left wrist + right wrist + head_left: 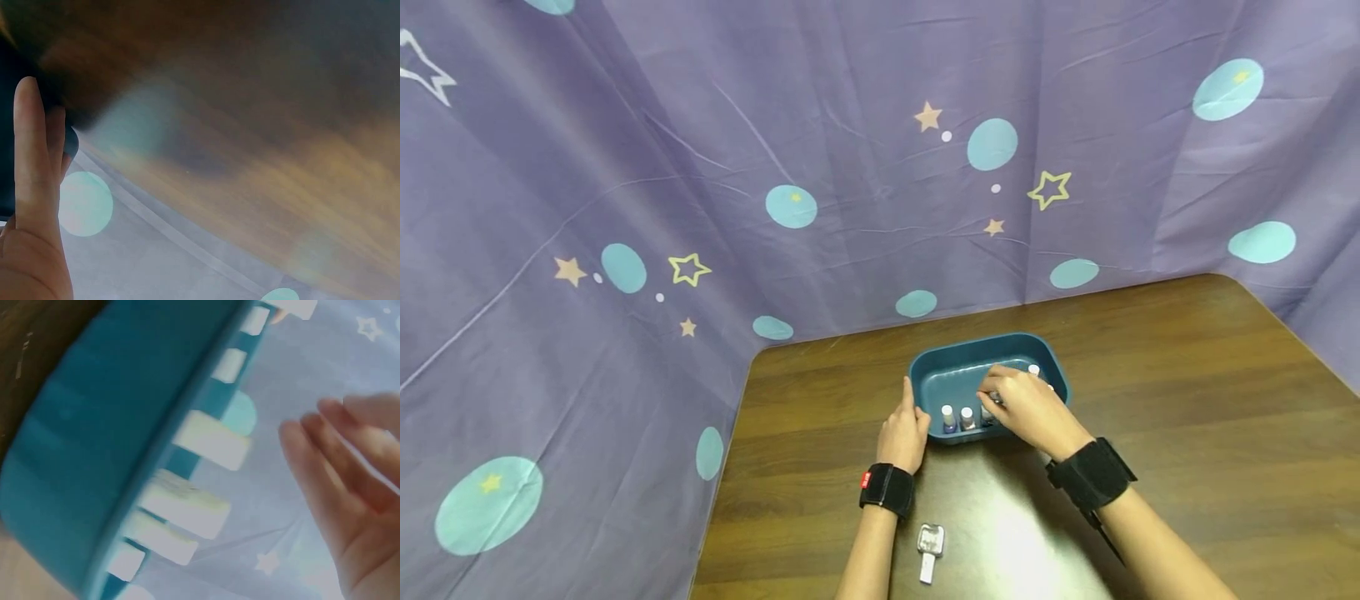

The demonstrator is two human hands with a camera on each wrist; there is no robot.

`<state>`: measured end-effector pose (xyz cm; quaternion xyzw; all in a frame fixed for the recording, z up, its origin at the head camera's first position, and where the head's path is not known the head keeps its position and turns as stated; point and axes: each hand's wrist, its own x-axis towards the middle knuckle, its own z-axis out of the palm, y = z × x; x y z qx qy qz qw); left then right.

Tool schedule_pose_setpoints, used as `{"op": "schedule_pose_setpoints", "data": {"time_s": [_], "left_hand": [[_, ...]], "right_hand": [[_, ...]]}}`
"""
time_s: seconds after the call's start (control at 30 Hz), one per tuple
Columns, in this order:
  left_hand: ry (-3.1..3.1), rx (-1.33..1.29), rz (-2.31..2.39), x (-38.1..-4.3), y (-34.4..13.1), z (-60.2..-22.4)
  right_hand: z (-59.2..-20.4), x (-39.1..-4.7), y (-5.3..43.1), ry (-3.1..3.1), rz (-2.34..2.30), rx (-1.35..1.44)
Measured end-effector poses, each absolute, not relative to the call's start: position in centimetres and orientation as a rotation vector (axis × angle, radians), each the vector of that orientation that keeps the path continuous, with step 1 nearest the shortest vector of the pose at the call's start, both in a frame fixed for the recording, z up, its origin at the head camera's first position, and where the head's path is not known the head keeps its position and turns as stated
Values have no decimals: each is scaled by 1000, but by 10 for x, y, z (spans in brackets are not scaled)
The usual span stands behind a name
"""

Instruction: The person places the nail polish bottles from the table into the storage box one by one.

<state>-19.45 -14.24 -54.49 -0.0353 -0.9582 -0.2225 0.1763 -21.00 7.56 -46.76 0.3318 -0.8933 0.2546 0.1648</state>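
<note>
A blue plastic bin (951,354) sits toward the back of the table. Small bottles with white caps, looking like nail polish, stand along its front wall, among them a purple one (949,421) and a pale one (967,419). Their white caps (212,439) line up behind the rim in the right wrist view. My left hand (904,433) rests at the bin's left front corner, index finger straight along the side. Over the bottles hovers my right hand (1033,408), fingers bent; in the right wrist view no object shows between thumb and fingertips.
A clear squarish bottle with a white cap (930,542) lies on the wooden table (805,467), near the left forearm. Behind the table hangs a purple curtain (850,250) with stars and teal spots.
</note>
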Motion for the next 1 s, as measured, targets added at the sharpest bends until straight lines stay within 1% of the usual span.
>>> {"op": "schedule_pose_setpoints", "data": {"time_s": [0.2,0.53,1.0], "left_hand": [[-2708,-85,-642,-195,-143,-545],[-2733,-83,-668,-197,-143,-549],[-2756,-80,-695,-195,-142,-543]], "right_hand": [[-459,-193,68,-2495,709,1128],[-458,-158,56,-2459,713,1212],[-471,-134,38,-2575,764,1397]]}}
